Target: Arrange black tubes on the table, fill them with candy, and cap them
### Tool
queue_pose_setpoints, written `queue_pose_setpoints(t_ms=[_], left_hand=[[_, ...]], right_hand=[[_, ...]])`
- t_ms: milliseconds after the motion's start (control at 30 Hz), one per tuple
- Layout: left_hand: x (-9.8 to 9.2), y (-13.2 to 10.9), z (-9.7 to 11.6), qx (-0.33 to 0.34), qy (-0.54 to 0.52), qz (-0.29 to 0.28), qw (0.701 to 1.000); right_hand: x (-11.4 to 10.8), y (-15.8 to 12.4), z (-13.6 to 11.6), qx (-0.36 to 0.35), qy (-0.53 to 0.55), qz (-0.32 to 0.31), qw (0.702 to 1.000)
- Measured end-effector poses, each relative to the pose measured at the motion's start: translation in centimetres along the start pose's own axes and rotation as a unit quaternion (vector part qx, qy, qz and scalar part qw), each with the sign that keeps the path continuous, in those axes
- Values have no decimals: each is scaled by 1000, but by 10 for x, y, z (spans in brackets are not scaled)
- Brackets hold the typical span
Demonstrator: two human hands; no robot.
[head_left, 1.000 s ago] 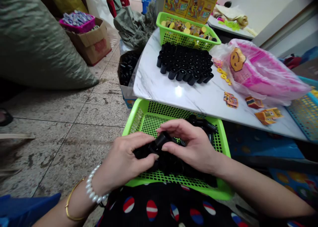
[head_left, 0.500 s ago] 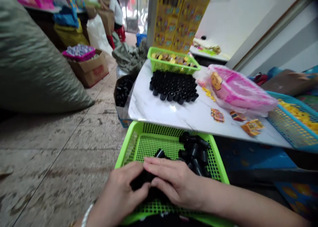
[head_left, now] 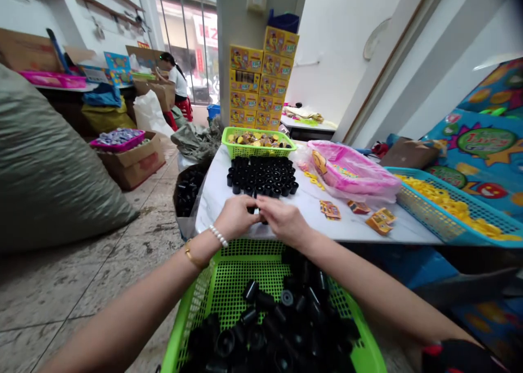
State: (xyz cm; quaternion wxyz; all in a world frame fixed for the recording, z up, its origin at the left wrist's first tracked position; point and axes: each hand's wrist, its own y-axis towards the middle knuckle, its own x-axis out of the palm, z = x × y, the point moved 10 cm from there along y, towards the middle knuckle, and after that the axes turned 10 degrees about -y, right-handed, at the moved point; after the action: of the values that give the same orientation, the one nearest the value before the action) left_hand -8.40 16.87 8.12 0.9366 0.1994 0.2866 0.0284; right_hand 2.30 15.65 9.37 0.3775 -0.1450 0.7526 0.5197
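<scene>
My left hand (head_left: 239, 216), with a pearl bracelet on its wrist, and my right hand (head_left: 283, 220) meet at the near edge of the table. Their fingers are closed around black plastic cups, mostly hidden by the fingers. Just beyond my fingertips, a block of black plastic cups (head_left: 261, 172) stands upright in tight rows on the white tabletop. Below my forearms sits a green mesh basket (head_left: 229, 267) with many loose black cups (head_left: 281, 313) lying in it at all angles.
Behind the rows stands a green basket (head_left: 224, 139) of small yellow and brown pieces. To the right are a pink bag-lined basin (head_left: 368, 179), small orange packets (head_left: 330, 209) and a blue basket (head_left: 425, 212) of yellow pieces. A large sack (head_left: 53, 171) bulges at left. Another person (head_left: 178, 81) sits far back.
Both hands have moved from inside the green basket up and forward to the table edge by the rows. The view has tilted up, and more loose cups show in the basket.
</scene>
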Motion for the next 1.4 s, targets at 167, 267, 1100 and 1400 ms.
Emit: queue_pose_setpoints(t_ms=[167,267,1100,1400], left_hand=[[12,-6,-42,-31,-4,5,1000],[-2,-25,-44,-43,10,24,999],[21,-19,-20,33,21,17,999],[31,-16,-20,35,62,-14,997]], right_hand=[[29,-23,22,38,-12,-6,999],[18,-34,19,69,20,47,996],[12,-41,43,222,126,68,965],[24,-38,44,229,196,-4,954]])
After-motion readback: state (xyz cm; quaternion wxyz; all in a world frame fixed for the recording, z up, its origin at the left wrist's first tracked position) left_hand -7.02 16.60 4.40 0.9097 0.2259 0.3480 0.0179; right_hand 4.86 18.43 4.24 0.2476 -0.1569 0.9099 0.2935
